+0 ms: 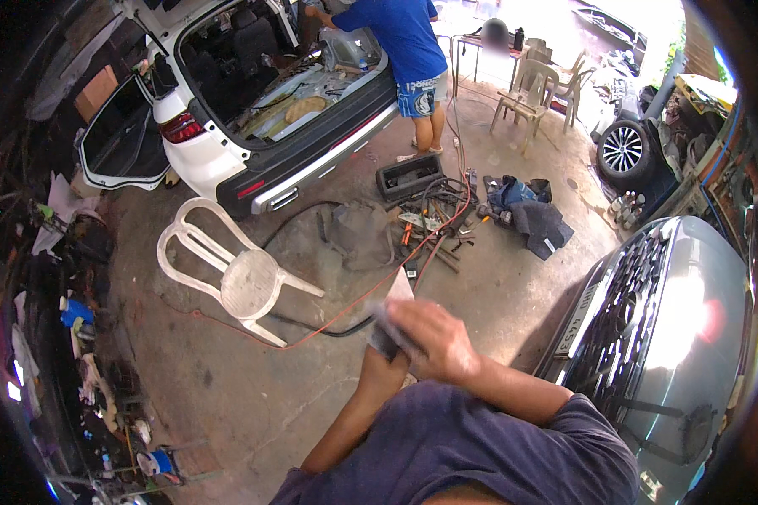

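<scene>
In front of my chest both hands are together around a dark grey, cloth-like piece point(382, 339). My left hand point(384, 370) grips it from below, its fingers mostly hidden. My right hand point(438, 341) lies over it from the right, closed, with its fingers smeared by motion. A pale, flat, pointed piece point(401, 284) sticks out beyond the fingers; its kind and which hand holds it cannot be made out.
A white plastic chair point(251, 284) lies ahead left. Cables point(345, 310), hand tools point(434, 225) and a black tray point(408, 175) cover the floor. A white car point(202, 160) stands open at the back, beside a person in blue point(396, 38). At right is a grey car point(682, 303).
</scene>
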{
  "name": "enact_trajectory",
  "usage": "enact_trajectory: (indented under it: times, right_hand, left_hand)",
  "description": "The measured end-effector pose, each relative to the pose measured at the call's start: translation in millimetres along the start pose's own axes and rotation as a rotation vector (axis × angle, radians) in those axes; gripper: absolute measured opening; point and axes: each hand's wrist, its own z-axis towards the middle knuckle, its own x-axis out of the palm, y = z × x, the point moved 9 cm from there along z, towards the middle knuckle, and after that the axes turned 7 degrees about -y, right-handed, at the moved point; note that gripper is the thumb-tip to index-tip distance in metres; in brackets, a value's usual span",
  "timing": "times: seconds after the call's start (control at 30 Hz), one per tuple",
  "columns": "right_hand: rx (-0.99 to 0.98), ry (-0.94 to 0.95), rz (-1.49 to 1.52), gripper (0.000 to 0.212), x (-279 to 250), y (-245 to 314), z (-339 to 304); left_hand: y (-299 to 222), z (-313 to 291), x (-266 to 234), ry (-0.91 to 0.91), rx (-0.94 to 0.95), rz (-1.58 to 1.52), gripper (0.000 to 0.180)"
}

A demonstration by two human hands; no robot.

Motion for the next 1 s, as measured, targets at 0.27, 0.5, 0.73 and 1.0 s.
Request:
enact_trajectory:
  times: [0.27, 0.5, 0.73, 1.0]
  right_hand:
    - [0.917, -0.360, 0.766, 0.036, -30, -119, -30]
    - [0.868, -0.423, 0.657, 0.055, -38, -142, -11]
    - [0.869, -0.423, 0.452, 0.061, -15, -170, -23]
    - [0.887, 0.071, 0.478, 0.057, 25, -102, -99]
  left_hand:
    - [20, -18, -11, 0.072, -0.307, -0.413, 0.047]
    - [7, -9, -27, 0.106, -0.200, 0.066, 0.035]
    - [-50, -7, -7, 0.083, 0.265, 0.500, 0.026]
    - [-2, 3, -27, -0.198, -0.047, -0.003, 0.031]
